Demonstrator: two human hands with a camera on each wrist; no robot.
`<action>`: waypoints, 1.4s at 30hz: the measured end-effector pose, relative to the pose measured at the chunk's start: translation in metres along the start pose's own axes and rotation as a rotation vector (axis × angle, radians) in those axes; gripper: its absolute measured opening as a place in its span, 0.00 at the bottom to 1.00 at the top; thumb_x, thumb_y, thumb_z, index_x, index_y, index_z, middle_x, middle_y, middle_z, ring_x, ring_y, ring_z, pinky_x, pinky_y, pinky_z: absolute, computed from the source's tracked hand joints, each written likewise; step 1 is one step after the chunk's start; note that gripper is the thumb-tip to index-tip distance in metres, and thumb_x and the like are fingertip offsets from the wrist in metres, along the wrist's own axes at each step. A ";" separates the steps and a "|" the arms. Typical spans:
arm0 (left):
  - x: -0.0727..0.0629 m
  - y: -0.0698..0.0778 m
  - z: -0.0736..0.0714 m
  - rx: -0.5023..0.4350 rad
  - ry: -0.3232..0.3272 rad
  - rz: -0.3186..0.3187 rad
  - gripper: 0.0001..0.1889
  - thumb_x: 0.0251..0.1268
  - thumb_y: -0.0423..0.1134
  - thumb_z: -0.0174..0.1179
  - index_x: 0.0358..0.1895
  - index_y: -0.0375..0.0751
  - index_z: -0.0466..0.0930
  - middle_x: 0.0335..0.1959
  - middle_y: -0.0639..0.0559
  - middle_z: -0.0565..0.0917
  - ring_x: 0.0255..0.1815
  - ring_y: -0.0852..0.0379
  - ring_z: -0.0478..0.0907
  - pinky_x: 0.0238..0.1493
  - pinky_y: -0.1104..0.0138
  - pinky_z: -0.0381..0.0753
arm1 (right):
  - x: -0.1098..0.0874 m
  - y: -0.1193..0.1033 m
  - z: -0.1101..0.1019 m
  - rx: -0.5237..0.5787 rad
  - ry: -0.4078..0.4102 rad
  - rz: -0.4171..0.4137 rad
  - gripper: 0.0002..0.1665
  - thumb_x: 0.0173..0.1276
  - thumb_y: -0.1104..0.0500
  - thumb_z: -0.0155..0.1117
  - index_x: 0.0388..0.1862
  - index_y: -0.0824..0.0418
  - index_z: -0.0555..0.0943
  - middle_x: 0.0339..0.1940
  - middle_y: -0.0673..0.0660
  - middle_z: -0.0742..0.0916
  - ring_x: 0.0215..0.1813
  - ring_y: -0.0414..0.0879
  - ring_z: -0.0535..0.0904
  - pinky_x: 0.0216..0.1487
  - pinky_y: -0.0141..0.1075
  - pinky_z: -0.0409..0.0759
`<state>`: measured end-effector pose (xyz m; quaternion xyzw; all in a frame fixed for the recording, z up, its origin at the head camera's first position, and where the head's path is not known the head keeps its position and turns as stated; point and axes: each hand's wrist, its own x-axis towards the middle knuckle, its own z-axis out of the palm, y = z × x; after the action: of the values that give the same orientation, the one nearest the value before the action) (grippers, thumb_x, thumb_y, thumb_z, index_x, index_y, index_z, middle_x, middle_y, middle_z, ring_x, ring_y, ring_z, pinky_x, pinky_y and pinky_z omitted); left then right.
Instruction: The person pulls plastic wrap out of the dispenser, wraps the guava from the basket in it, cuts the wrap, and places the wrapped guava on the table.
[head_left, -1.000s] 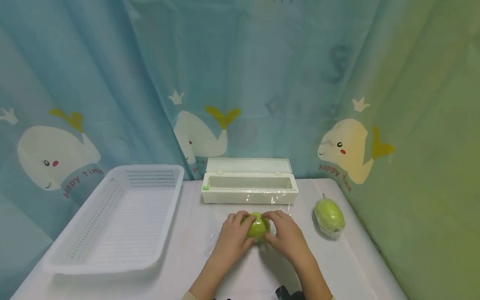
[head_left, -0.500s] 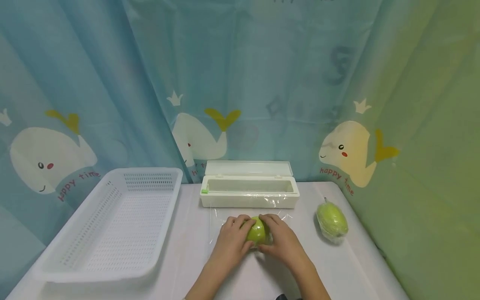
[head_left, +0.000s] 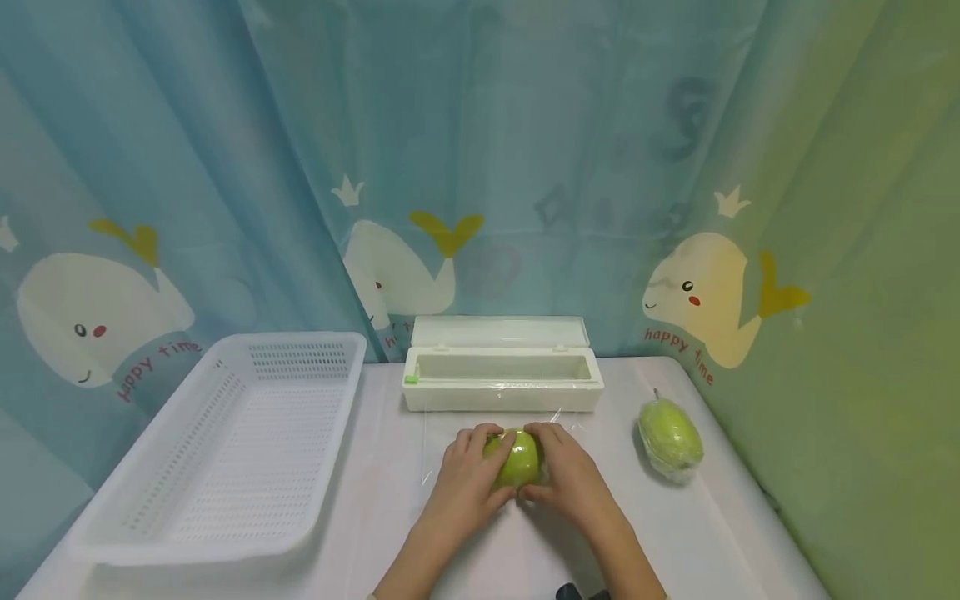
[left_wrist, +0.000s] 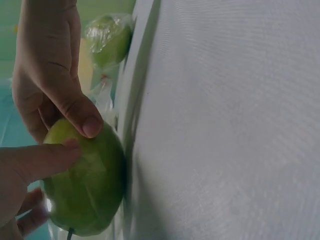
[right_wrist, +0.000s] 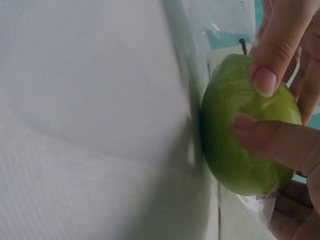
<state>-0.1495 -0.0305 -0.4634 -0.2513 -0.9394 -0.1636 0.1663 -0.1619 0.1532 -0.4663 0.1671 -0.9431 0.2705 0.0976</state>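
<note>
A green pear (head_left: 522,462) lies on its side on clear cling film (head_left: 441,442) in the middle of the table. My left hand (head_left: 467,479) holds it from the left and my right hand (head_left: 567,475) from the right, fingers curled over its far side. Both thumbs press on the near side of the pear, close together, as the left wrist view shows. Film clings to the pear's surface, and a loose bit (right_wrist: 260,204) sticks out at the end away from the stem. Behind the hands stands a white cling film box (head_left: 502,397), lid up, with film running out of its front.
Another green pear (head_left: 670,437), wrapped in film, lies to the right near the table's edge. A white plastic basket (head_left: 345,433) stands on the left. A curtain (head_left: 510,167) with whale prints hangs right behind the table.
My hands keep hold of the pear. The thumbs have come closer together on its near side. The head view has shifted slightly.
</note>
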 end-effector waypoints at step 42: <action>0.006 -0.015 0.016 -0.019 -0.042 -0.072 0.53 0.37 0.59 0.79 0.71 0.43 0.67 0.64 0.46 0.72 0.63 0.45 0.70 0.53 0.50 0.73 | 0.006 0.009 0.015 -0.016 0.061 -0.074 0.54 0.34 0.59 0.89 0.63 0.63 0.72 0.59 0.59 0.81 0.63 0.55 0.77 0.65 0.50 0.76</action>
<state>-0.1658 -0.0338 -0.4790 -0.2225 -0.9495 -0.1730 0.1381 -0.1717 0.1506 -0.4817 0.1929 -0.9350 0.2640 0.1375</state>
